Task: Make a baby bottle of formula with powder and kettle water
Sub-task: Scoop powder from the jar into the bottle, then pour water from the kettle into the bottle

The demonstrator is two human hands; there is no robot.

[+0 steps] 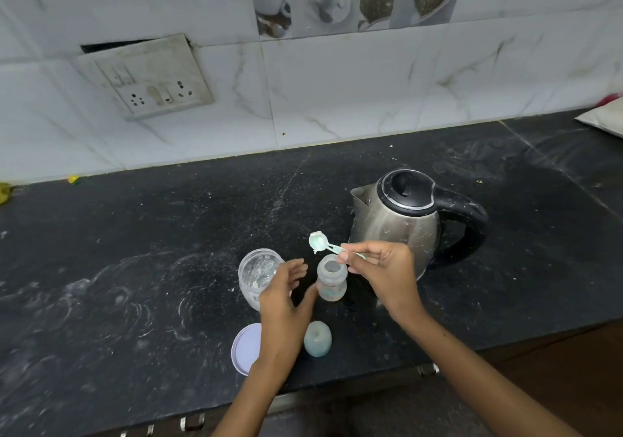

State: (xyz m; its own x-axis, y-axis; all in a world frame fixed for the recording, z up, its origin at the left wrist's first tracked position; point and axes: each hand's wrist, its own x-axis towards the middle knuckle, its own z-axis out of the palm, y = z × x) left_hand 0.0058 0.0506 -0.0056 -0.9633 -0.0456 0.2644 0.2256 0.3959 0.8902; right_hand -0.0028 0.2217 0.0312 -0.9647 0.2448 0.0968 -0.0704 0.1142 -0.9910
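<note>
A small open baby bottle (332, 280) stands upright on the black counter (135, 268). My right hand (384, 271) pinches the handle of a pale green scoop (318, 241), whose bowl carries white powder just above and left of the bottle's mouth. My left hand (286, 295) hovers with relaxed, spread fingers between the bottle and a clear powder jar (258, 274), its thumb near the bottle's side. The jar stands open with a little white powder inside. A steel kettle (401, 217) with black lid and handle stands behind the bottle, lid closed.
The jar's lilac lid (246, 349) lies near the counter's front edge, partly under my left wrist. The bottle's pale teat cap (317, 339) stands beside it. A wall socket plate (148, 79) is on the tiled wall. A white packet (603, 119) lies far right.
</note>
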